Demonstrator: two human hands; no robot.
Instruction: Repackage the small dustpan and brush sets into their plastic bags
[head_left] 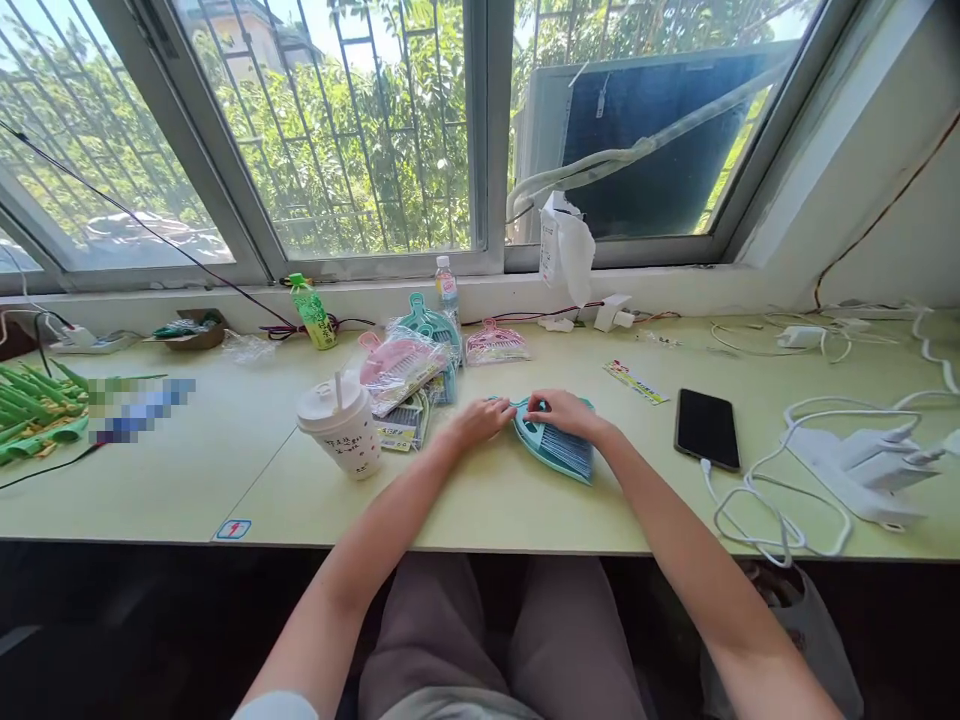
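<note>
A teal mini dustpan and brush set [564, 455] lies on the table in front of me, its bristles toward the lower right. My left hand [484, 421] grips the narrow handle end. From above, my right hand [564, 412] reaches over the set, its thumb and fingers closed at the part near the handle. Exactly what the right fingertips pinch is too small to make out. To the left is a pile of bagged dustpan sets, with a pink one [401, 368] on top and a teal one [427, 322] behind. Another pink set [496, 343] rests farther back.
Left of my arms stands a white lidded cup [341, 425] with a straw. A printed card strip [635, 383], a phone [707, 428] and a power strip [855, 475] with loose cables lie at right. Two bottles, one green [313, 312], stand near the window.
</note>
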